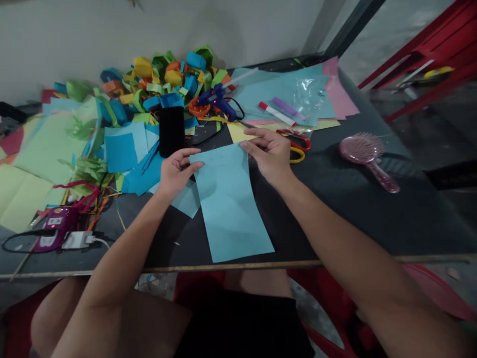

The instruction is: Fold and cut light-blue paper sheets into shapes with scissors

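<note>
A light blue sheet of paper (233,209) lies lengthwise before me, its near edge close to the front of the dark table (372,219). My left hand (179,171) pinches its far left corner between thumb and fingers. At the far right corner, my right hand (270,151) grips the sheet in the same way. Just beyond the right hand are scissors (297,154) with red and yellow handles, partly hidden by it. A smaller light blue paper piece (187,200) sits beside the left wrist, and a black phone-like object (172,132) is just behind that hand.
Folded colored paper pieces (164,79) are heaped at the back, with a blue glue gun (219,102) beside them. Markers (278,113) rest on stacked paper sheets. A pink hairbrush (367,154) lies at right. A purple device (58,226) and white charger (78,239) sit at left.
</note>
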The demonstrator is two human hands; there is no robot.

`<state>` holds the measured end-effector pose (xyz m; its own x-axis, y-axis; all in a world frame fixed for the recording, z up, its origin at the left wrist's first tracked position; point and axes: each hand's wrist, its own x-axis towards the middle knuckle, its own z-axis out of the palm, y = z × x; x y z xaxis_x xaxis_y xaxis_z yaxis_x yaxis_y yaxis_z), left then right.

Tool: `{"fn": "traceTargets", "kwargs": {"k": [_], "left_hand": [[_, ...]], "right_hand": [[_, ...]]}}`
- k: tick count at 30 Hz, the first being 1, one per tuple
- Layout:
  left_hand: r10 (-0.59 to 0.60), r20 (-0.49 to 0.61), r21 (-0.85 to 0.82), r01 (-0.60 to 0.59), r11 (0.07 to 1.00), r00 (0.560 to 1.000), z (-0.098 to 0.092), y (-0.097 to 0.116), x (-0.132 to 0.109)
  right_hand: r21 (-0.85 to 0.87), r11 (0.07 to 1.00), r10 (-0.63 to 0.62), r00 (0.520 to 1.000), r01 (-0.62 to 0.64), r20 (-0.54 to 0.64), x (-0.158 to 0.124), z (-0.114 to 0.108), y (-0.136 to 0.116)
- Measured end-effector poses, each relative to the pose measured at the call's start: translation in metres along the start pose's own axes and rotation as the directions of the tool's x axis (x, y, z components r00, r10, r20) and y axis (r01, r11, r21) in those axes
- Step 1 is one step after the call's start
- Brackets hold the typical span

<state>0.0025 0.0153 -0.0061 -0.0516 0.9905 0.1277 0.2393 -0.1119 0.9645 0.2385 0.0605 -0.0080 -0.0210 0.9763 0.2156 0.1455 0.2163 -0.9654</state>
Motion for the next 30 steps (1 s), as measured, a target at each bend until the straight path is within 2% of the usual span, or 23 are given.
{"fn": "traceTargets", "kwargs": {"k": [6, 12, 18, 30], "left_hand": [[0.003, 0.049, 0.020, -0.004, 1.000, 0.999, -0.0003, 0.0001, 0.0021], [-0.052, 0.082, -0.071, 0.058, 0.996, 0.995, -0.0009, 0.0019, 0.0006], [-0.076, 0.106, -0.172, 0.094, 0.981, 0.991, -0.0018, -0.0040, 0.0030], [-0.094, 0.148, -0.141, 0.115, 0.983, 0.984, -0.0026, -0.0006, 0.0036]], "right_hand": [[-0.093, 0.995, -0.044, 0.998, 0.048, 0.045, -0.0007, -0.0021, 0.0025], [-0.130, 0.990, -0.057, 0.998, 0.062, 0.037, 0.0008, -0.0037, 0.0059], [-0.081, 0.996, -0.044, 0.999, 0.045, 0.015, 0.0011, -0.0033, 0.0048], [-0.071, 0.997, -0.016, 1.000, 0.017, 0.007, 0.0030, -0.0043, 0.0027]]}}
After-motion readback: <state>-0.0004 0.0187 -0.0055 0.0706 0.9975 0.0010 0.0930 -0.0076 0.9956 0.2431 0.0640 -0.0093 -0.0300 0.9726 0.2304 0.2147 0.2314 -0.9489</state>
